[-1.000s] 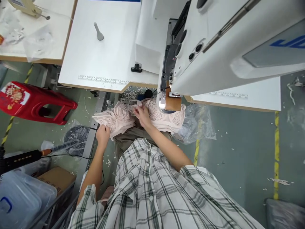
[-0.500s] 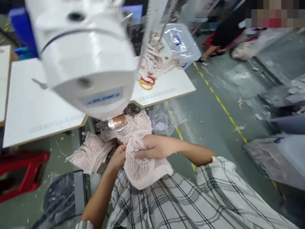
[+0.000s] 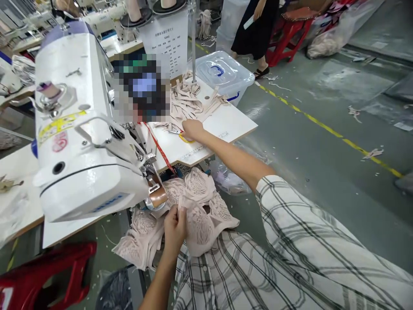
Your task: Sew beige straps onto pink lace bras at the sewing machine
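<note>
My left hand [image 3: 175, 226] pinches the upper edge of a pale pink lace bra [image 3: 200, 228], which hangs down over my lap. My right hand [image 3: 192, 130] reaches out to the white table, its fingers curled over the handles of a pair of scissors [image 3: 185, 138]. The scissors' blades point left, and part of the handles is hidden under the hand. More lace bras [image 3: 200, 186] lie just beyond, beside the sewing machine's needle end, and another bunch [image 3: 140, 237] hangs left of my left hand.
A white sewing machine [image 3: 87, 181] stands at left on the table [image 3: 232, 125]. Beige fabric strips [image 3: 183, 101] lie behind the scissors. A lidded clear plastic box [image 3: 222, 71] stands at the back, a red stool [image 3: 74, 267] at lower left. Another person [image 3: 254, 30] stands beyond the box.
My right hand has left the bra and moved forward to the scissors on the table. My left hand still holds the bra. The view has shifted, showing more of the machine.
</note>
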A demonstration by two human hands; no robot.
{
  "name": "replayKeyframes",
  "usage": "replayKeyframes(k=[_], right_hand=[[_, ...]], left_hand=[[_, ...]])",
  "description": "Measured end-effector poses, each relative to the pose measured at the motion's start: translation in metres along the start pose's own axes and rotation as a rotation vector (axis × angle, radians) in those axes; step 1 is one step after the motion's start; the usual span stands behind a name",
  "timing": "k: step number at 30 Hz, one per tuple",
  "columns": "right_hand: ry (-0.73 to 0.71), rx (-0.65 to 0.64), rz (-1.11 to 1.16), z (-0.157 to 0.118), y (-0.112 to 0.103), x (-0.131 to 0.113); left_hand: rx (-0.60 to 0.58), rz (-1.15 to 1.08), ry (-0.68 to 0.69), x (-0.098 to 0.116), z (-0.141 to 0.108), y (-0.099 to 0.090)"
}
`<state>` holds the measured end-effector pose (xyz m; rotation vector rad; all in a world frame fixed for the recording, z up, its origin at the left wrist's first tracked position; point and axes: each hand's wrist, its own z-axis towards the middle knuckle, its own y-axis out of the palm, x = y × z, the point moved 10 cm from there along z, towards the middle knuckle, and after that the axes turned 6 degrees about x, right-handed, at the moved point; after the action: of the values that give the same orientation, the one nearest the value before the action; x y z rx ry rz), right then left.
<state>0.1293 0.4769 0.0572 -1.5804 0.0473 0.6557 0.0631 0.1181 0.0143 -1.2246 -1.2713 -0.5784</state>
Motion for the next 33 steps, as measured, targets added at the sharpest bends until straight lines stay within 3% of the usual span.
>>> replayKeyframes(k=[4,7,10,12,14,17,19,20,22,26,29,33], right_hand=[[0.044,-0.054,0.108,0.007,-0.009,0.011],[0.026,-0.111,0.276,-0.013,-0.013,0.01],[-0.035,-0.228,0.525,-0.062,0.0,-0.012],[-0.044,-0.38,0.891,-0.108,0.015,-0.037],[0.004,-0.581,1.276,-0.157,0.03,-0.062],[0.077,-0.7,1.414,-0.205,0.048,-0.083],[0.076,-0.641,1.37,-0.215,0.054,-0.089],[0.063,-0.601,1.344,-0.215,0.055,-0.092],[0.027,-0.521,1.28,-0.211,0.054,-0.098],[-0.094,-0.378,1.097,-0.197,0.047,-0.109],[-0.236,-0.182,0.936,-0.185,0.035,-0.118],[-0.396,0.057,0.828,-0.176,0.023,-0.133]], left_hand=[[0.002,0.078,0.031,0.0,0.001,-0.008],[-0.004,0.113,0.047,0.009,0.0,-0.002],[-0.015,0.227,0.203,0.041,-0.004,0.005],[-0.012,0.358,0.419,0.07,-0.008,0.002],[0.072,0.503,0.605,0.09,-0.012,-0.015],[0.345,0.71,0.64,0.094,-0.011,-0.059],[0.459,0.808,0.558,0.086,-0.01,-0.082],[0.463,0.839,0.522,0.081,-0.009,-0.087],[0.4,0.833,0.466,0.072,-0.007,-0.09],[0.217,0.611,0.341,0.05,0.002,-0.098],[0.095,0.467,0.28,0.036,0.008,-0.101],[0.069,0.337,0.195,0.032,0.01,-0.101]])
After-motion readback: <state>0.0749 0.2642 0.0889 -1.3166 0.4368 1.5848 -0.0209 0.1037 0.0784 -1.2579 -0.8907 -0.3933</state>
